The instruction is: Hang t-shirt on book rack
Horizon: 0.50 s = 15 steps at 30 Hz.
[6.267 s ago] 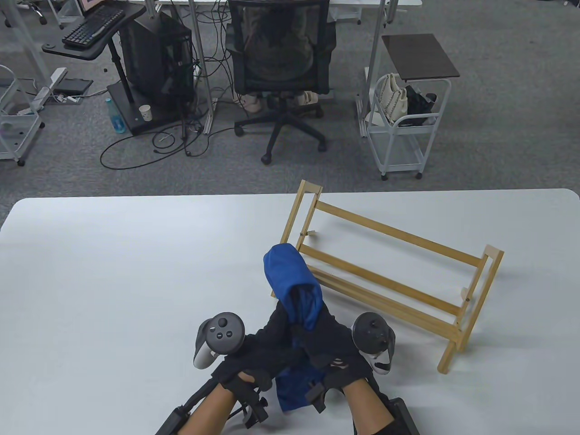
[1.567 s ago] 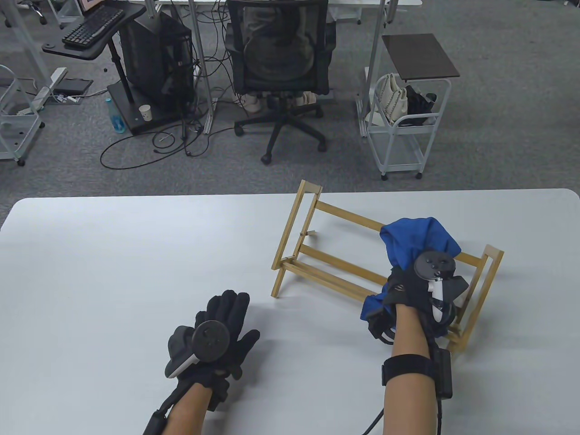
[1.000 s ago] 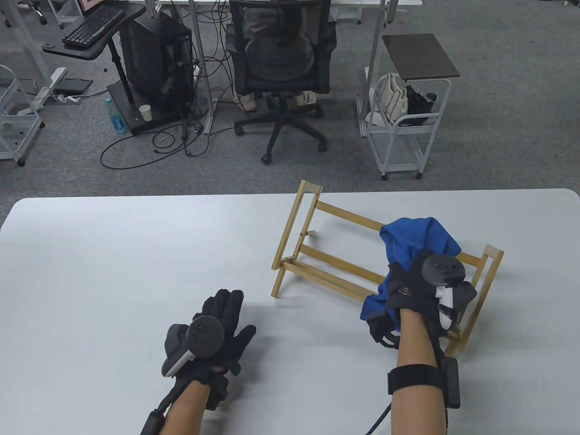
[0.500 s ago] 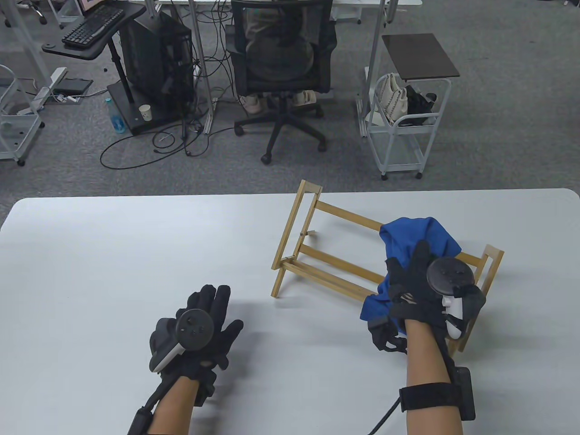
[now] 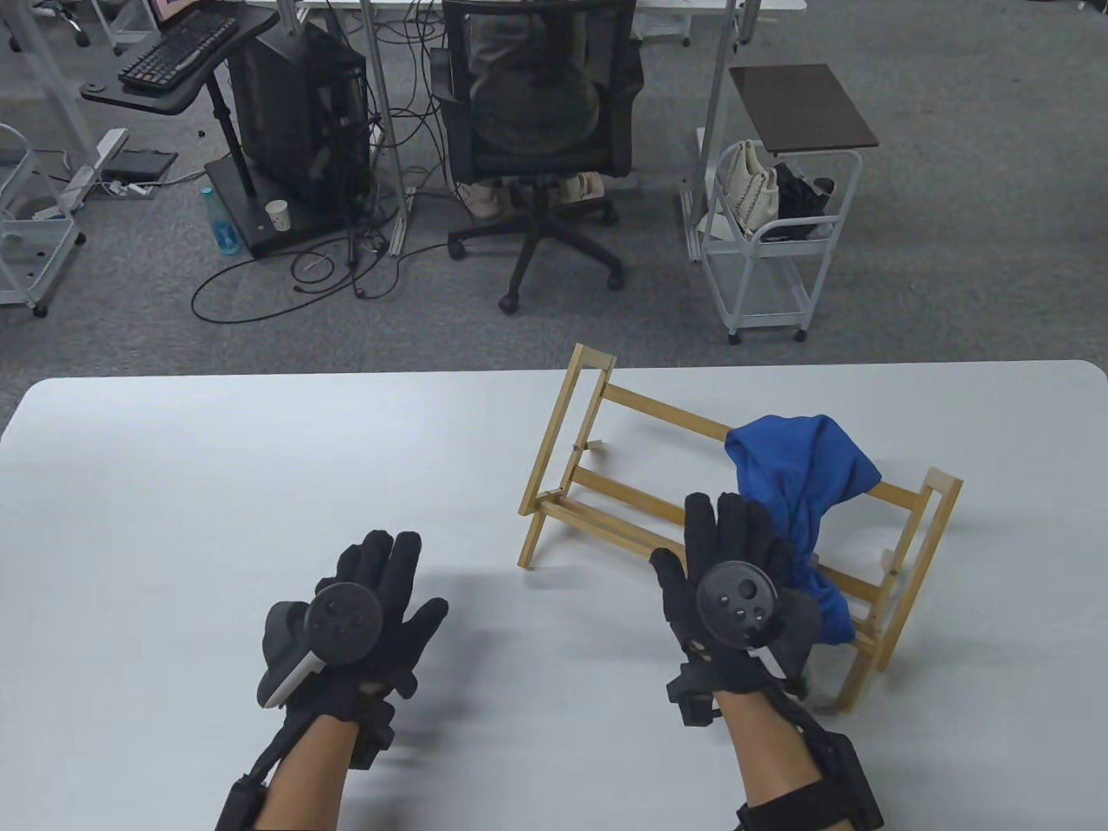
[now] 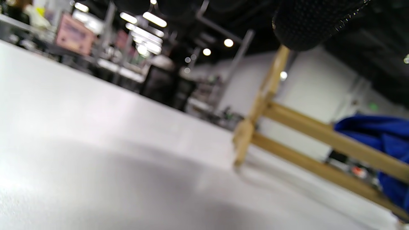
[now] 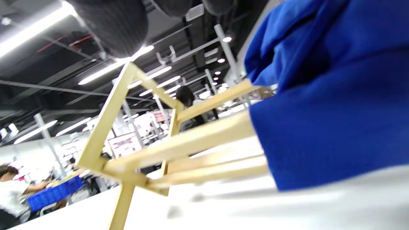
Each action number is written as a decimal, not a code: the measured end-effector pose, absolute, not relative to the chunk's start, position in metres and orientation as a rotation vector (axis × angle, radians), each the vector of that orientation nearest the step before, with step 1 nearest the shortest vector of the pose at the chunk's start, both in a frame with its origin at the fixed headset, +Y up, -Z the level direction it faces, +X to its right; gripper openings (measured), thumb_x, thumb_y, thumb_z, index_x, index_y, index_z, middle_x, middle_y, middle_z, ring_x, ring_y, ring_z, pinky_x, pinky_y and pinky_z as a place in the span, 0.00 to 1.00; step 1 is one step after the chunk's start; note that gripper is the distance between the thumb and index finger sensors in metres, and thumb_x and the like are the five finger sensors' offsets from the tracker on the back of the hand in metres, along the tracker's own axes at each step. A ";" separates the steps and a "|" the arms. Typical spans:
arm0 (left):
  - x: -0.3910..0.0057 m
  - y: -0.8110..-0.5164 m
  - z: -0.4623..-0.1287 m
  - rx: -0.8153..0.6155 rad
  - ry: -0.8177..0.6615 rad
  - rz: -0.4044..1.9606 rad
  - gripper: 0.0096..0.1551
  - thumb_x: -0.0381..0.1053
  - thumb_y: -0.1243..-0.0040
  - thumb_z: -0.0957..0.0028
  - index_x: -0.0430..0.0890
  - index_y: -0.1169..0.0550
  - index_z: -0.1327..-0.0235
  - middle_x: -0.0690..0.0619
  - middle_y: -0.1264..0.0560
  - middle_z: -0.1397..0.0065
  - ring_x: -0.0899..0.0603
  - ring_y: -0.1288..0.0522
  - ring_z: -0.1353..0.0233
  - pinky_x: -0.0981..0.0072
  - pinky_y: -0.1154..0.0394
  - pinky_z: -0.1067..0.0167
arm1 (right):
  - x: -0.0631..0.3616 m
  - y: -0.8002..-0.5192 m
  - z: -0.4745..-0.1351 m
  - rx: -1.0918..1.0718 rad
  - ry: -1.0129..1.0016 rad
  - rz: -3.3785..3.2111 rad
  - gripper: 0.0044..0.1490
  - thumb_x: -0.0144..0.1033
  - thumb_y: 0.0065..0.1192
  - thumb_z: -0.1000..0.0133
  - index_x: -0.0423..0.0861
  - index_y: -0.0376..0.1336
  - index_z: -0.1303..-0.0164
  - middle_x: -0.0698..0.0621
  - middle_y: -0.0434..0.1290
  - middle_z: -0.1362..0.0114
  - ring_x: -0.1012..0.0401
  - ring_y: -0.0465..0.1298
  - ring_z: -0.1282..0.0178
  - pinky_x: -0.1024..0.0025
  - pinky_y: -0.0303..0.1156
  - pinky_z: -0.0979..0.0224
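A blue t-shirt point(image 5: 801, 485) hangs bunched over the top rail of the wooden book rack point(image 5: 606, 498), near the rack's right end, and drapes down its front. The shirt also shows in the right wrist view point(image 7: 322, 105) and the left wrist view point(image 6: 380, 134). My right hand point(image 5: 731, 563) is flat and open, fingers spread, just in front of the rack and left of the shirt's lower end, holding nothing. My left hand point(image 5: 372, 589) is open and empty over the table, well left of the rack.
The white table point(image 5: 216, 485) carries only the rack. Beyond its far edge stand an office chair point(image 5: 541, 112) and a white cart point(image 5: 770, 251) on grey carpet.
My right hand has let go of the t-shirt and drawn back left and toward me; the shirt stays draped on the rack. My left hand has slid slightly left and nearer.
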State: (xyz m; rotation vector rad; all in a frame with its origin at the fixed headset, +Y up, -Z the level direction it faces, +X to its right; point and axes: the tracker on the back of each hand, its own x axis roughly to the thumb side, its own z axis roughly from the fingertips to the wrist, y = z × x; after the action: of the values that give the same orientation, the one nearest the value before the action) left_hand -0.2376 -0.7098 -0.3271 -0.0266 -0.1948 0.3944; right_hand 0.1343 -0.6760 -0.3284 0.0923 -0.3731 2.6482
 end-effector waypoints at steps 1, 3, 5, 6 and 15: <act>-0.238 -0.710 -0.328 -0.027 -0.196 0.384 0.46 0.73 0.50 0.36 0.60 0.53 0.13 0.42 0.54 0.09 0.28 0.53 0.12 0.26 0.50 0.25 | 0.131 -0.680 -0.327 0.130 -0.372 2.655 0.45 0.51 0.63 0.36 0.50 0.48 0.14 0.37 0.46 0.14 0.37 0.41 0.14 0.30 0.39 0.22; -0.237 -0.711 -0.331 -0.028 -0.198 0.383 0.46 0.73 0.50 0.36 0.61 0.53 0.13 0.42 0.54 0.09 0.28 0.53 0.12 0.26 0.50 0.25 | 0.125 -0.690 -0.326 0.180 -0.361 2.702 0.45 0.52 0.62 0.37 0.51 0.48 0.14 0.37 0.45 0.14 0.38 0.40 0.14 0.30 0.38 0.22; -0.236 -0.710 -0.333 -0.040 -0.199 0.356 0.46 0.73 0.50 0.36 0.60 0.53 0.13 0.42 0.54 0.09 0.28 0.53 0.12 0.26 0.50 0.25 | 0.122 -0.697 -0.326 0.207 -0.359 2.733 0.45 0.53 0.61 0.37 0.52 0.47 0.14 0.38 0.45 0.13 0.39 0.39 0.13 0.30 0.37 0.22; -0.236 -0.711 -0.334 -0.036 -0.205 0.355 0.46 0.73 0.50 0.36 0.60 0.54 0.13 0.42 0.54 0.09 0.28 0.53 0.12 0.26 0.50 0.25 | 0.120 -0.701 -0.326 0.239 -0.346 2.739 0.45 0.54 0.61 0.37 0.52 0.47 0.14 0.38 0.45 0.13 0.39 0.39 0.13 0.30 0.36 0.22; -0.245 -0.719 -0.339 -0.039 -0.216 0.306 0.47 0.75 0.52 0.38 0.61 0.54 0.13 0.42 0.55 0.08 0.28 0.57 0.12 0.25 0.53 0.25 | 0.114 -0.722 -0.327 0.328 -0.273 2.832 0.47 0.58 0.58 0.38 0.55 0.45 0.13 0.41 0.42 0.11 0.43 0.36 0.12 0.32 0.32 0.21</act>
State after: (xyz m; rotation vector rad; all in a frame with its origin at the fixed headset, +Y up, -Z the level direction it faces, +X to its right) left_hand -0.2448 -0.7187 -0.3390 -0.0392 -0.2158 0.3064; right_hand 0.1137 -0.7220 -0.3273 0.3280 -0.2732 2.8322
